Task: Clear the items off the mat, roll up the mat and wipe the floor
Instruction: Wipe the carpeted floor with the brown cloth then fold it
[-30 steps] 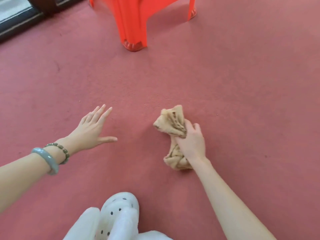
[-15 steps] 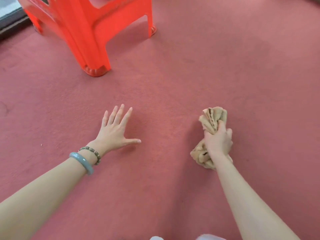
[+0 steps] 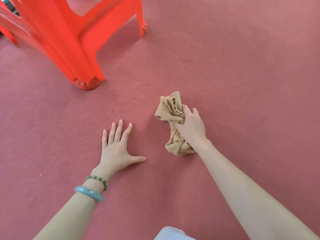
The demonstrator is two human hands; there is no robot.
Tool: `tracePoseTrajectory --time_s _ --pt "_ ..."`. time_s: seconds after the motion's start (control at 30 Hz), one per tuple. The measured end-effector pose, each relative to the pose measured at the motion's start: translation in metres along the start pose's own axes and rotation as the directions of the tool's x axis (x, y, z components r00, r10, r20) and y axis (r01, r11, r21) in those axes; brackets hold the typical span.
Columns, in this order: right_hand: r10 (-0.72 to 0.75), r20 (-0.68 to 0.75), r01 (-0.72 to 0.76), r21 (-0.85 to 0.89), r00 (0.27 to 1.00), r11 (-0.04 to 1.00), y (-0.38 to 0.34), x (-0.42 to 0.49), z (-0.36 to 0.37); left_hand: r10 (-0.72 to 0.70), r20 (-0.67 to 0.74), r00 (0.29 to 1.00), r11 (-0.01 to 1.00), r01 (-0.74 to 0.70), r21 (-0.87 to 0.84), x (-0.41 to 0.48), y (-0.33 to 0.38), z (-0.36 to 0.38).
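On the matte red-pink floor [image 3: 225,66], near the middle of the view, the right hand [image 3: 190,125] grips a crumpled beige cloth [image 3: 170,104] w/ dark stains, fingers curled tight round its middle, both ends sticking out. The left hand [image 3: 117,148] is just beside, apart from the cloth, fingers straight and spread wide, palm flat on the floor, holding nothing. The mat and its items are not in view, so I judge the work is at the last step, i.e. wiping. What can go wrong: the cloth is bunched, so only a small part touches the floor and a stroke may leave strips not wiped; the stains on it may smear back. The bright orange-red plastic stool [image 3: 57,40] stands near, up-left; a wide stroke to that side can hit its front leg [image 3: 88,78] and push it, and the floor under it is easy to skip. If the floor gets wet, the left hand, which seems to carry weight, can slip.
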State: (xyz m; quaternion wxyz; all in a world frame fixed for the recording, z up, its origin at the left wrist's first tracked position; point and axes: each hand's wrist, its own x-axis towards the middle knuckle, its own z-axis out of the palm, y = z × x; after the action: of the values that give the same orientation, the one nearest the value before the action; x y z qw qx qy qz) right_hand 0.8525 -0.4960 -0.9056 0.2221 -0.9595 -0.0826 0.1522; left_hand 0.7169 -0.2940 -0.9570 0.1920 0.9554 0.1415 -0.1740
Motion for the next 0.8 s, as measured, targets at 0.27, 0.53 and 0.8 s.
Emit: tracePoseTrajectory --time_s 0.27,0.53,0.8 --pt "0.299 -0.203 -0.320 -0.085 0.933 0.943 0.126 0.010 -0.078 -0.003 0.012 1.000 1.000 0.003 0.019 0.002 -0.002 0.001" --pt "0.168 -0.220 -0.186 -0.062 0.961 0.981 0.059 0.037 -0.029 -0.038 0.031 0.999 0.999 0.037 0.019 0.002 0.002 0.003" --pt "-0.426 0.076 0.431 -0.068 0.902 0.900 -0.031 0.048 0.013 -0.074 0.041 0.996 0.997 0.073 0.025 0.002 0.008 -0.003"
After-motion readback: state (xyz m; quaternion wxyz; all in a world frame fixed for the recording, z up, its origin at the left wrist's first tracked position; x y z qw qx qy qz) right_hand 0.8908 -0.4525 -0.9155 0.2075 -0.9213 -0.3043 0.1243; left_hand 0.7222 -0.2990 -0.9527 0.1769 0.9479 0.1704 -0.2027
